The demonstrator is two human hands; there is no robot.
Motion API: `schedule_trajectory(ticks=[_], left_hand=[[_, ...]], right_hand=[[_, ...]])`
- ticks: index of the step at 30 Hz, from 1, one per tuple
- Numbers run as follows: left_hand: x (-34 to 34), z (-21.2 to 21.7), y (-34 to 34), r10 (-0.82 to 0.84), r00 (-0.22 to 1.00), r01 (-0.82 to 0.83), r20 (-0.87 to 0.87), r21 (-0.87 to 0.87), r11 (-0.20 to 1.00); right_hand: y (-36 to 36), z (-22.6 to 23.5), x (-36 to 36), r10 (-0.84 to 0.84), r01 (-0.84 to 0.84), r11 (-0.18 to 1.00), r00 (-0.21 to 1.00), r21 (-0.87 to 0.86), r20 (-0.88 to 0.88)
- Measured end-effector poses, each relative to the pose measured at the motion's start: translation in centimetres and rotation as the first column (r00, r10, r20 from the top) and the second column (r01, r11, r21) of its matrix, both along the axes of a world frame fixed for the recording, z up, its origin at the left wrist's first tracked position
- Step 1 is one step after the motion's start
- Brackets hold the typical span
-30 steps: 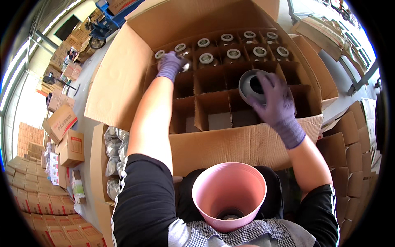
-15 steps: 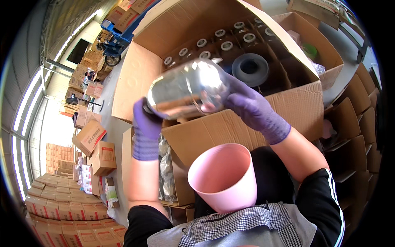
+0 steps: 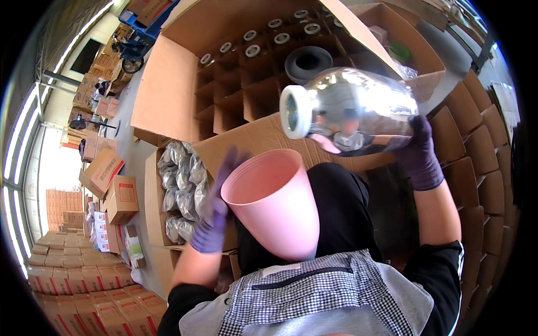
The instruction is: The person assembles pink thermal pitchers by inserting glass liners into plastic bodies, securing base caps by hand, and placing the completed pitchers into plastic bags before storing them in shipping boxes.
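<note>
A silvered glass thermos liner (image 3: 364, 109) lies sideways in the air over the near right part of the carton, its white-ringed mouth facing left. My right hand (image 3: 417, 151), in a purple glove, grips its rounded base end. A tapered pink plastic bucket (image 3: 280, 215) stands tilted between my thighs, its open top facing away from me. Along the bucket's left side is my gloved left hand (image 3: 216, 204), blurred, with fingers stretched toward the rim. Whether it presses on the bucket I cannot make out.
Ahead is a large open carton (image 3: 162, 92) with cardboard dividers and several white-ringed liners. A dark grey ring (image 3: 308, 63) rests on the dividers. At left stands a box of wrapped silvery pieces (image 3: 185, 185). Another open box (image 3: 423, 56) and folded cardboard (image 3: 465, 157) are at right.
The liner has moved right, its white mouth now turned left. My left hand has let go of it and come down beside the bucket. My right hand now holds the base end.
</note>
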State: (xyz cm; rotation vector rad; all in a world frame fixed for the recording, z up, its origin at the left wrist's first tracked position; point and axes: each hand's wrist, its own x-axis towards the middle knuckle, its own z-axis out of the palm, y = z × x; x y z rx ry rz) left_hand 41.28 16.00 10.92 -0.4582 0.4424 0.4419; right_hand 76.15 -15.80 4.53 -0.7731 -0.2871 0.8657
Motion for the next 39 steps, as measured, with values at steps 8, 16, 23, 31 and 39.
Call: schedule_trajectory(ticks=[8, 16, 23, 31, 39], left_hand=[[0.5, 4.0, -13.7, 0.107, 0.747, 0.592, -0.656, 0.583, -0.557], [3.5, 8.1, -17.0, 0.307, 0.717, 0.207, -0.626, -0.230, -0.951], [-6.1, 6.1, -14.8, 0.060, 0.500, 0.857, -0.864, 0.504, 0.109], [-6.2, 7.2, -19.4, 0.152, 0.516, 0.833, -0.843, 0.535, 0.142], [-5.0, 8.8, -18.2, 0.150, 0.486, 0.871, -0.861, 0.491, 0.002]], right_hand=[[-10.0, 1.5, 1.1, 0.098, -0.016, 0.957, 0.958, -0.291, 0.268], [-7.6, -1.5, -10.0, 0.318, -0.206, 0.883, 0.924, -0.422, 0.214], [-9.6, -0.7, -12.1, 0.339, -0.241, 0.818, 0.935, -0.522, 0.100], [-16.0, -1.5, -14.2, 0.268, -0.342, 0.789, 0.939, -0.510, -0.214], [-16.6, -3.9, -15.8, 0.244, -0.137, 0.819, 0.962, -0.557, 0.122]])
